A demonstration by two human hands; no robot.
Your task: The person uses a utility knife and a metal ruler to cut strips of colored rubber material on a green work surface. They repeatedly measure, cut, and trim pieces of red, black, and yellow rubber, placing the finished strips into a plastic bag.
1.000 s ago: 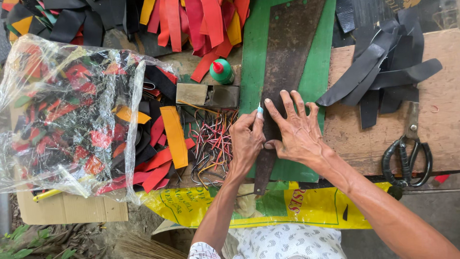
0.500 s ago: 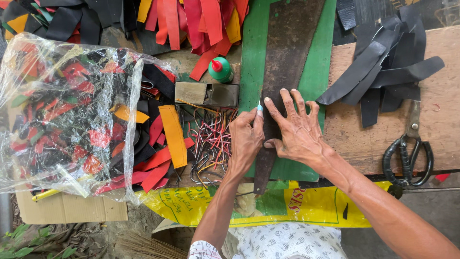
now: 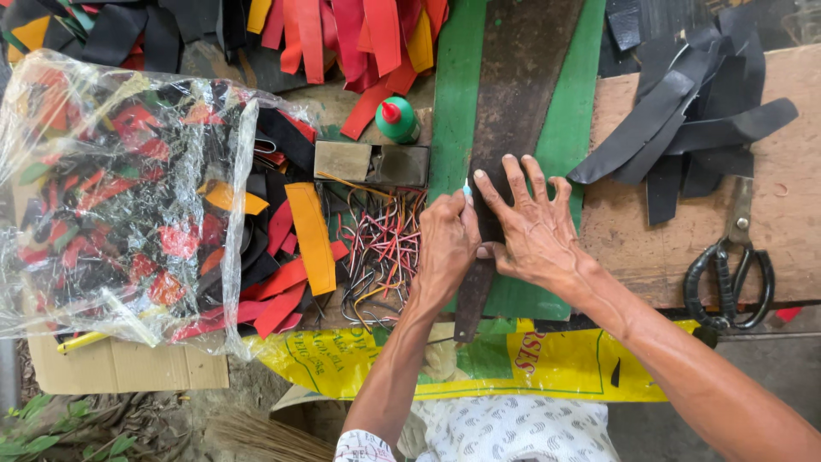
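A long dark strip [image 3: 513, 111] lies lengthwise on a green board [image 3: 453, 103], its near end tapering past the board's front edge. It is pinned flat by the right hand [image 3: 534, 231], whose fingers are spread wide and pressed down on it, gripping nothing. The left hand [image 3: 446, 244] is closed around a small light-tipped tool [image 3: 467, 188], apparently a marker or blade, set against the strip's left edge just beside the right forefinger. For a clean line, the strip is best kept flat and unmoved under even pressure, with the tool drawn steadily along the edge and the fingertips kept clear of its path. Coloured wires [image 3: 385, 248] lie just left; scissors [image 3: 731, 265] rest well apart on the wooden board [image 3: 795, 239].
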